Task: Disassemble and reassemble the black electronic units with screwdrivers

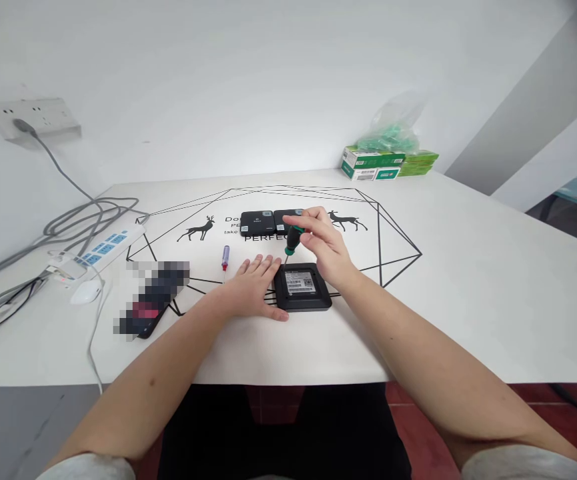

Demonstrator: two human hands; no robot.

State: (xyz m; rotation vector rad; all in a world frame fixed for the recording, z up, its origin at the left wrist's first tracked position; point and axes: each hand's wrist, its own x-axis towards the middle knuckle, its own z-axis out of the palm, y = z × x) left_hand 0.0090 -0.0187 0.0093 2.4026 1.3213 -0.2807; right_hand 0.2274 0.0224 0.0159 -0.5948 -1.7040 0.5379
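A square black electronic box lies on the white table, its labelled face up. My right hand grips a green and black screwdriver, held nearly upright. The screwdriver's tip reaches the box's far left corner; whether it sits in a screw is too small to tell. Flat on the table, my left hand has its fingers stretched out and lies against the left side of the box. A second screwdriver with a purple clear handle lies beyond my left hand. Two similar black boxes stand side by side farther back, one partly behind my right hand.
A blurred-out phone lies left of my left forearm. Farther left are a white power strip, coiled grey cable and a white charger. Green and white boxes with a plastic bag stand at the back right against the wall.
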